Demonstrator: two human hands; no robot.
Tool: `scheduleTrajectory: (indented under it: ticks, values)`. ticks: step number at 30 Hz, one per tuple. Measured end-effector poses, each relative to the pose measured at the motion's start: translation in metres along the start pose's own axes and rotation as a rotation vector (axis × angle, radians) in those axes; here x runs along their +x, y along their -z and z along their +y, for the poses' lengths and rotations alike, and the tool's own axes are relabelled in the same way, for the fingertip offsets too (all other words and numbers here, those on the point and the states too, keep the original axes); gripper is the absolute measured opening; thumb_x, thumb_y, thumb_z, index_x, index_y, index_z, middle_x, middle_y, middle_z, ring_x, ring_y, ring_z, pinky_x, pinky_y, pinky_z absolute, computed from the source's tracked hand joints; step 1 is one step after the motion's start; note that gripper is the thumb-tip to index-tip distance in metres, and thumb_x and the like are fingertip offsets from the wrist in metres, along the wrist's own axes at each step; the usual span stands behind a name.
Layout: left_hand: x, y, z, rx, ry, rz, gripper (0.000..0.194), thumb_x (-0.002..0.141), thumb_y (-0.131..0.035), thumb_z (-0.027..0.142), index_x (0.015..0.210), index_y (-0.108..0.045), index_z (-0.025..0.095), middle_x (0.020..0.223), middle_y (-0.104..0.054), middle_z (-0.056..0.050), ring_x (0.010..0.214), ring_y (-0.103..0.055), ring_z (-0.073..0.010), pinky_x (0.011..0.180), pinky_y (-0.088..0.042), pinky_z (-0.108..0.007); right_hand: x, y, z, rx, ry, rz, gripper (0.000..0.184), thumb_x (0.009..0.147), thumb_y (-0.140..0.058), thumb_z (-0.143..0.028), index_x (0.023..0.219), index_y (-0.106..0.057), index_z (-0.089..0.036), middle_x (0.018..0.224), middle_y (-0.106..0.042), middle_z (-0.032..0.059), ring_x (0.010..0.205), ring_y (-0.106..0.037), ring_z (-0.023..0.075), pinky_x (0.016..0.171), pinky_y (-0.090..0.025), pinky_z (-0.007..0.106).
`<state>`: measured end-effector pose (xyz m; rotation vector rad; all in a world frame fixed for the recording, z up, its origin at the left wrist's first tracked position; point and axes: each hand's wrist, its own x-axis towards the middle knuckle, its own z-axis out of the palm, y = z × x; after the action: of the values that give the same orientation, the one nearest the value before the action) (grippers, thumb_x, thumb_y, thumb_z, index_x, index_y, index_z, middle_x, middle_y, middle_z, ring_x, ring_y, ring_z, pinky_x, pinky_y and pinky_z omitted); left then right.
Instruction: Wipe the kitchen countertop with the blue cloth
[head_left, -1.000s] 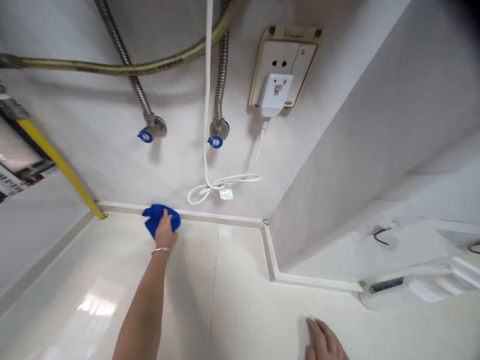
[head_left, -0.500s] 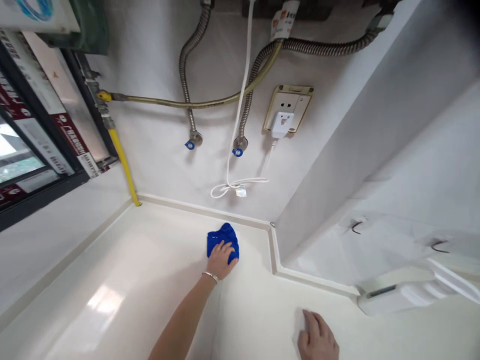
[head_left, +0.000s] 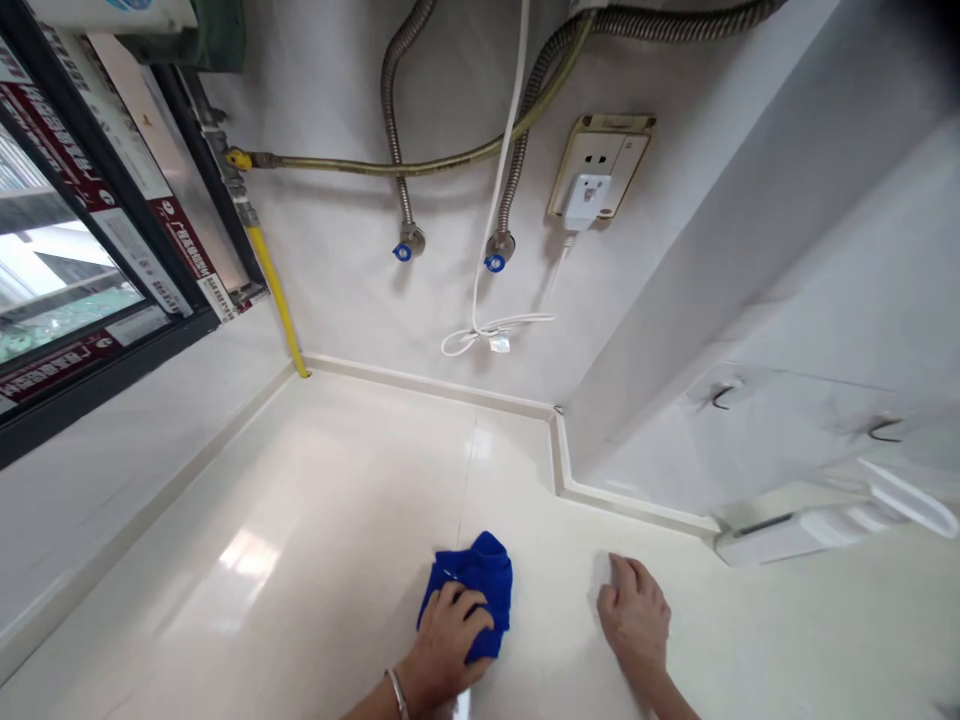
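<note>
My left hand (head_left: 442, 645), with a thin bracelet at the wrist, presses down on a crumpled blue cloth (head_left: 480, 580) on the glossy cream countertop (head_left: 300, 520). Its fingers curl over the cloth's near edge. My right hand (head_left: 637, 620) rests on the counter a short way to the right of the cloth, fingers together and bent slightly, holding nothing. Both hands are near the bottom of the view.
On the back wall hang two metal hoses with blue valves (head_left: 403, 250), a brass hose, a yellow pipe (head_left: 277, 300), a wall socket with a white plug (head_left: 596, 170) and a coiled white cord (head_left: 487, 330). A window (head_left: 67, 260) is at the left; a white rack (head_left: 825, 520) at the right.
My left hand has dragged the blue cloth from the back edge of the counter towards me and to the right. The view has tilted; my right hand stayed on the counter.
</note>
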<state>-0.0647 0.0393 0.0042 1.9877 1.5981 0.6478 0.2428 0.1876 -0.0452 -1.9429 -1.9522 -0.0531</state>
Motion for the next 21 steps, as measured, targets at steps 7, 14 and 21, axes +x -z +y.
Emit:
scheduleTrajectory:
  ticks: [7, 14, 21]
  values:
    - [0.052, 0.047, -0.053, 0.148, 0.183, 0.321, 0.048, 0.077, -0.069, 0.020, 0.123, -0.061, 0.027, 0.123, -0.061, -0.005, 0.114, -0.047, -0.0273, 0.104, -0.040, -0.045, -0.001, -0.002, 0.003, 0.005, 0.012, 0.027, 0.046, 0.089, -0.035, -0.028, 0.129, -0.055, -0.019, 0.132, -0.055, 0.0130, 0.121, -0.052, 0.0322, 0.098, -0.042, 0.048]
    - [0.111, 0.087, -0.116, 0.280, 0.309, 0.488, 0.043, 0.083, -0.066, 0.031, 0.125, -0.062, 0.025, 0.127, -0.061, -0.008, 0.116, -0.050, -0.0287, 0.103, -0.040, -0.044, 0.000, -0.003, 0.006, 0.007, 0.022, 0.033, 0.046, 0.088, -0.036, -0.027, 0.129, -0.055, -0.019, 0.132, -0.055, 0.0138, 0.120, -0.052, 0.0326, 0.098, -0.041, 0.048]
    - [0.111, 0.155, -0.190, 0.357, 0.514, 0.607, 0.046, 0.086, -0.060, 0.040, 0.127, -0.061, 0.018, 0.126, -0.059, -0.014, 0.119, -0.049, -0.0336, 0.106, -0.037, -0.049, 0.001, -0.004, 0.009, 0.011, 0.046, 0.044, 0.046, 0.086, -0.038, -0.025, 0.129, -0.055, -0.018, 0.130, -0.055, 0.0137, 0.120, -0.050, 0.0308, 0.100, -0.039, 0.047]
